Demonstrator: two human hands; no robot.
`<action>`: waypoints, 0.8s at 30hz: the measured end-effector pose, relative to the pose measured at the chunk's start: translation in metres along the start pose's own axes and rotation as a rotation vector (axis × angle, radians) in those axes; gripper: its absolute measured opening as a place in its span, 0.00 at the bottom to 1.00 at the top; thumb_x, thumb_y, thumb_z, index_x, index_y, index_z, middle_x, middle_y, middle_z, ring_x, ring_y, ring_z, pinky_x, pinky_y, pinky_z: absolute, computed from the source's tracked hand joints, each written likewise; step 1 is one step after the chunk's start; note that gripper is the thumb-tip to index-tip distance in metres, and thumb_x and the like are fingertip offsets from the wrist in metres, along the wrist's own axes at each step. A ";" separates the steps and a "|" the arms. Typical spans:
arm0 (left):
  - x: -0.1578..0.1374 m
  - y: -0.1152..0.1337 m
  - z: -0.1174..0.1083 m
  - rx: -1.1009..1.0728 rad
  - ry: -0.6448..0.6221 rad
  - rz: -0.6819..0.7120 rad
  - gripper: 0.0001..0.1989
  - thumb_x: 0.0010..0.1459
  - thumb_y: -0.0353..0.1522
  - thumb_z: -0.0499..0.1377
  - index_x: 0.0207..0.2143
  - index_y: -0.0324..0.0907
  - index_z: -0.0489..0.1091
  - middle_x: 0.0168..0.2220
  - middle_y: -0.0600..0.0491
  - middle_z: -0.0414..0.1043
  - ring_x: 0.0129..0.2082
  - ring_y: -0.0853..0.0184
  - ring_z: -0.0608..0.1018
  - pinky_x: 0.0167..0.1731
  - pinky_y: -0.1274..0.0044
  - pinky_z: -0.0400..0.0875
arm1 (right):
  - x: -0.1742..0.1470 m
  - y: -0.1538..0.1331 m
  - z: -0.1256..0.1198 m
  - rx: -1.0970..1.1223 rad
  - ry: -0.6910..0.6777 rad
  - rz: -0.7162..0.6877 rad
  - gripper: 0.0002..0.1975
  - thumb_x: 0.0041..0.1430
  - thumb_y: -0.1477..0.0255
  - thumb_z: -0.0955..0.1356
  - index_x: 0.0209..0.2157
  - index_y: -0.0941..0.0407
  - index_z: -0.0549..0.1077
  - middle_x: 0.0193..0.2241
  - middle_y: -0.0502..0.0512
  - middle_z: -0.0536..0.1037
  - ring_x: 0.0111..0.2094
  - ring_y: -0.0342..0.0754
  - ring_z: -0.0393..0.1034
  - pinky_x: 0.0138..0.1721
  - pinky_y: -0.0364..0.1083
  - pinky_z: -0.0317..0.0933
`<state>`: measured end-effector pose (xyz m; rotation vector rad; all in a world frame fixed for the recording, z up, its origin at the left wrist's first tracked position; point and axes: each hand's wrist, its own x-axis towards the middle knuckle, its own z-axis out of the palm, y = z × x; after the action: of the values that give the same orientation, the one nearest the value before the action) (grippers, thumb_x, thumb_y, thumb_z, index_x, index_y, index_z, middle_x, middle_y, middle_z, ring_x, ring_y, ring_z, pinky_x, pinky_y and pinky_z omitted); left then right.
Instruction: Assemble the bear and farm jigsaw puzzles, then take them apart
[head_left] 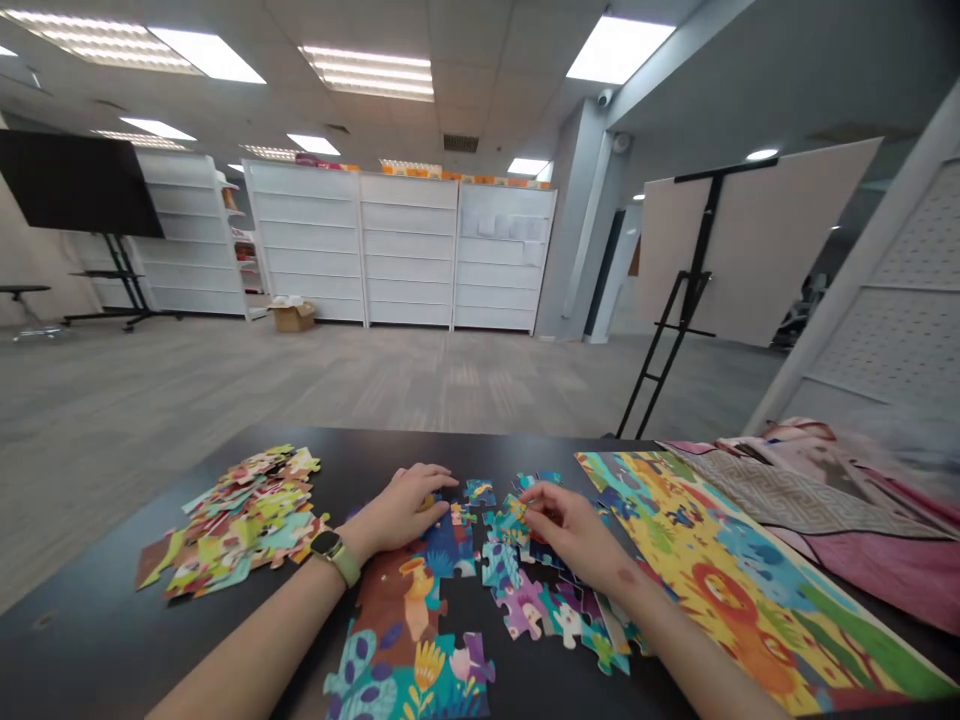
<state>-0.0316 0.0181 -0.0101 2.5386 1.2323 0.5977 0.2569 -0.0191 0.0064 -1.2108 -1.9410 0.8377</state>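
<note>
Dark worktop (pixel 82 655) w/ lion pic sheet (pixel 720 570) to R of R hand (pixel 551 520). Part-built puzzle (pixel 405 625) btwn forearms, upper end reaching under L hand (pixel 409 508). Pc heap (pixel 244 530) L of L wrist. Pc cluster (pixel 529 605) btwn hands, partly under R one. L hand palm-down, thumb apart from fingers; R fingertips narrow, pinching small yellow/teal pc (pixel 515 508).

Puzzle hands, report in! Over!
Left hand over joined brown, blue cardboard puzzle. Right hand at teal, yellow cardboard pieces. Green, red cardboard pile beside left wrist.
</note>
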 end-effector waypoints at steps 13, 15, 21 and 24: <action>-0.001 0.023 0.001 0.028 -0.074 0.074 0.16 0.68 0.37 0.53 0.56 0.56 0.70 0.59 0.51 0.69 0.59 0.56 0.67 0.56 0.62 0.60 | 0.005 0.017 -0.012 -0.533 0.195 0.054 0.14 0.57 0.80 0.61 0.35 0.57 0.77 0.35 0.57 0.79 0.38 0.51 0.73 0.43 0.48 0.62; -0.001 0.023 0.002 0.029 -0.069 0.065 0.17 0.68 0.36 0.53 0.57 0.57 0.69 0.59 0.51 0.68 0.59 0.56 0.67 0.56 0.61 0.59 | 0.005 0.020 -0.014 -0.566 0.228 0.036 0.15 0.57 0.81 0.61 0.36 0.58 0.78 0.38 0.60 0.77 0.43 0.54 0.71 0.48 0.51 0.61; -0.001 0.028 0.005 0.055 -0.074 0.052 0.18 0.68 0.38 0.52 0.58 0.58 0.69 0.60 0.51 0.67 0.60 0.54 0.66 0.56 0.61 0.59 | -0.006 0.006 -0.001 -0.525 0.015 -0.182 0.14 0.59 0.76 0.65 0.43 0.51 0.79 0.47 0.57 0.75 0.52 0.54 0.65 0.54 0.55 0.57; 0.000 0.033 0.005 0.069 -0.071 0.025 0.18 0.68 0.38 0.52 0.58 0.58 0.69 0.62 0.51 0.65 0.61 0.53 0.65 0.57 0.59 0.58 | -0.009 0.005 0.005 -0.526 -0.045 -0.167 0.18 0.56 0.79 0.65 0.43 0.49 0.80 0.49 0.55 0.75 0.54 0.55 0.64 0.54 0.57 0.55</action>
<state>-0.0068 -0.0024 -0.0013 2.6117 1.2190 0.4741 0.2582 -0.0259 -0.0022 -1.2980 -2.3469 0.2720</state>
